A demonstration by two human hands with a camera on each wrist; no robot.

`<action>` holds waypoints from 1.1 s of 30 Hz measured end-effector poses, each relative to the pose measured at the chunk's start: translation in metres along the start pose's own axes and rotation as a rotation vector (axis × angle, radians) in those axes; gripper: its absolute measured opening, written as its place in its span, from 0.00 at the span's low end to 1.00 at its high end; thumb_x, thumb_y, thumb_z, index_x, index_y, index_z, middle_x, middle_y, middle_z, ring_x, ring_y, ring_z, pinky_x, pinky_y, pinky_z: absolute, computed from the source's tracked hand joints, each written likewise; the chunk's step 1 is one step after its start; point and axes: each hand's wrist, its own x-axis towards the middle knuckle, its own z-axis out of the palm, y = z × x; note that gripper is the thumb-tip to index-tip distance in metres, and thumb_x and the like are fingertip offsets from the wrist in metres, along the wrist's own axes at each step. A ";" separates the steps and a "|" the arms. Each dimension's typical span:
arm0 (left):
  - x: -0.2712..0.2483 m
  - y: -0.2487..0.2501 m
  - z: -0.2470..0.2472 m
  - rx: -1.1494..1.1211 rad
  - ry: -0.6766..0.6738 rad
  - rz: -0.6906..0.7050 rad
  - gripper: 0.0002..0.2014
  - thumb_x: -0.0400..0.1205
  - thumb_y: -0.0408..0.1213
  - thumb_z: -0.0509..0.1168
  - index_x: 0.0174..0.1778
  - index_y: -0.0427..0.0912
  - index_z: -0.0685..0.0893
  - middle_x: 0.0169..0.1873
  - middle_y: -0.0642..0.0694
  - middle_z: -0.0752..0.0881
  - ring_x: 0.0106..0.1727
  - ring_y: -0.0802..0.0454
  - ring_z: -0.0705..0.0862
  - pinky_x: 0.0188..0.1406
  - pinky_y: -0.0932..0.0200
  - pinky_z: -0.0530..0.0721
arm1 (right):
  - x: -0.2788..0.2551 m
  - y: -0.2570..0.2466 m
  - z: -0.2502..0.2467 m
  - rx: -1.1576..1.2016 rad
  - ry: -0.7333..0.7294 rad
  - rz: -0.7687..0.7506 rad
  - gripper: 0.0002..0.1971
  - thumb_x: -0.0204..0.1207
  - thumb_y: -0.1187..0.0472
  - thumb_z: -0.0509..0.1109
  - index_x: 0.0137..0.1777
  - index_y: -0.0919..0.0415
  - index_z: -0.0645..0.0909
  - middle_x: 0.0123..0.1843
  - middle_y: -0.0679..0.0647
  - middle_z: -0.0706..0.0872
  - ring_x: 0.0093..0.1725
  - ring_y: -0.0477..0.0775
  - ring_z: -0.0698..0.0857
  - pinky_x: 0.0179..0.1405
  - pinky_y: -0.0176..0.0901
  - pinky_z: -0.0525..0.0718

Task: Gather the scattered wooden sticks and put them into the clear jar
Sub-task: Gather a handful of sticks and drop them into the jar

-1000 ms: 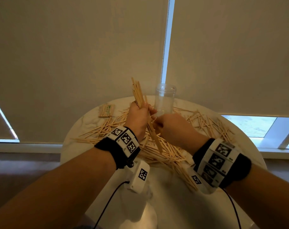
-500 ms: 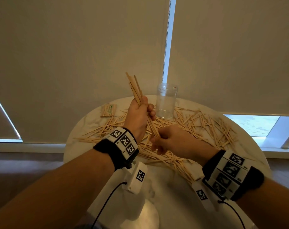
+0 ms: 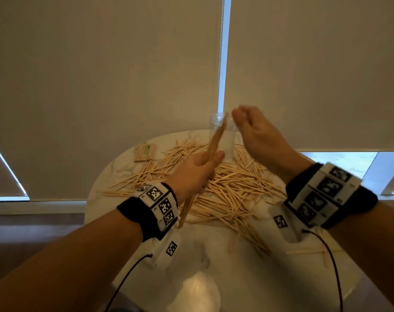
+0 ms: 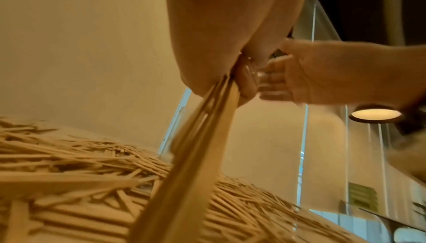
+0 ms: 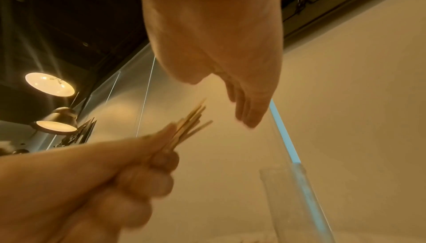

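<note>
My left hand (image 3: 198,170) grips a bundle of wooden sticks (image 3: 216,140) around its middle. The bundle leans up and to the right, and its top ends lie in front of the mouth of the clear jar (image 3: 228,140). The jar stands upright at the far side of the round white table (image 3: 214,266). My right hand (image 3: 256,136) is raised beside the jar's rim with straight fingers (image 5: 248,112), holding nothing. Many loose sticks (image 3: 232,188) lie scattered across the table. In the right wrist view the bundle (image 5: 191,119) points toward my right hand, with the jar (image 5: 295,201) below.
A small wrapped pack of sticks (image 3: 145,152) lies at the table's far left. Roller blinds and a bead cord (image 3: 220,64) hang close behind the jar. Stray sticks (image 3: 304,252) reach the near right rim. Cables trail from both wrist cameras.
My left hand has swung the bundle from leaning left to leaning right toward the jar. My right hand has let go of the bundle's lower end and risen beside the jar's mouth.
</note>
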 end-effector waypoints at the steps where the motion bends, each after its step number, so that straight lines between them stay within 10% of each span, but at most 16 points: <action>1: -0.002 0.001 0.006 0.044 -0.051 -0.002 0.19 0.85 0.57 0.63 0.49 0.43 0.77 0.26 0.56 0.74 0.23 0.58 0.69 0.20 0.63 0.71 | 0.007 -0.004 -0.003 -0.020 0.047 -0.024 0.26 0.87 0.38 0.50 0.78 0.52 0.70 0.69 0.45 0.79 0.67 0.44 0.77 0.58 0.40 0.73; 7: 0.003 0.016 0.029 0.089 -0.117 0.017 0.10 0.90 0.39 0.57 0.44 0.41 0.76 0.23 0.52 0.74 0.21 0.56 0.68 0.19 0.61 0.69 | -0.003 -0.009 0.018 -0.151 -0.532 0.126 0.33 0.85 0.33 0.46 0.75 0.54 0.77 0.64 0.52 0.84 0.62 0.53 0.83 0.66 0.56 0.80; 12: 0.011 0.015 0.013 -0.101 0.069 0.038 0.19 0.90 0.54 0.53 0.56 0.38 0.74 0.29 0.51 0.73 0.25 0.58 0.69 0.23 0.62 0.70 | -0.020 0.005 0.017 0.139 -0.271 0.158 0.31 0.84 0.32 0.51 0.81 0.47 0.67 0.72 0.45 0.79 0.69 0.46 0.78 0.72 0.53 0.76; 17: 0.023 0.014 0.002 -0.499 0.332 0.064 0.06 0.91 0.38 0.55 0.50 0.43 0.68 0.30 0.50 0.70 0.25 0.57 0.69 0.26 0.60 0.75 | -0.062 0.032 0.037 -0.007 -0.692 0.297 0.43 0.72 0.31 0.72 0.83 0.45 0.60 0.74 0.47 0.78 0.67 0.50 0.81 0.68 0.51 0.79; 20: 0.021 0.009 0.010 -0.527 0.342 0.079 0.04 0.91 0.34 0.54 0.52 0.43 0.66 0.32 0.49 0.72 0.27 0.56 0.71 0.30 0.58 0.76 | -0.068 0.034 0.054 0.104 -0.653 0.317 0.27 0.75 0.48 0.77 0.69 0.56 0.70 0.50 0.54 0.86 0.40 0.51 0.86 0.43 0.51 0.88; 24: 0.016 0.000 0.019 -0.555 0.308 0.047 0.05 0.91 0.39 0.57 0.52 0.43 0.73 0.31 0.48 0.78 0.31 0.53 0.77 0.34 0.53 0.80 | -0.058 0.027 0.054 0.239 -0.459 0.290 0.25 0.78 0.66 0.73 0.74 0.60 0.71 0.23 0.44 0.76 0.17 0.41 0.70 0.18 0.34 0.70; 28: 0.014 0.002 0.018 -0.527 0.311 0.069 0.07 0.91 0.40 0.56 0.51 0.42 0.74 0.30 0.48 0.78 0.30 0.53 0.77 0.32 0.55 0.80 | -0.058 0.024 0.052 0.217 -0.488 0.285 0.30 0.77 0.65 0.73 0.77 0.50 0.69 0.27 0.47 0.79 0.23 0.48 0.74 0.23 0.41 0.75; 33: 0.022 0.007 0.013 -0.569 0.474 0.138 0.06 0.92 0.36 0.53 0.50 0.42 0.70 0.31 0.48 0.74 0.25 0.56 0.71 0.30 0.57 0.78 | -0.064 0.034 0.052 0.104 -0.576 0.379 0.19 0.74 0.52 0.79 0.57 0.57 0.76 0.37 0.54 0.88 0.31 0.53 0.85 0.36 0.50 0.85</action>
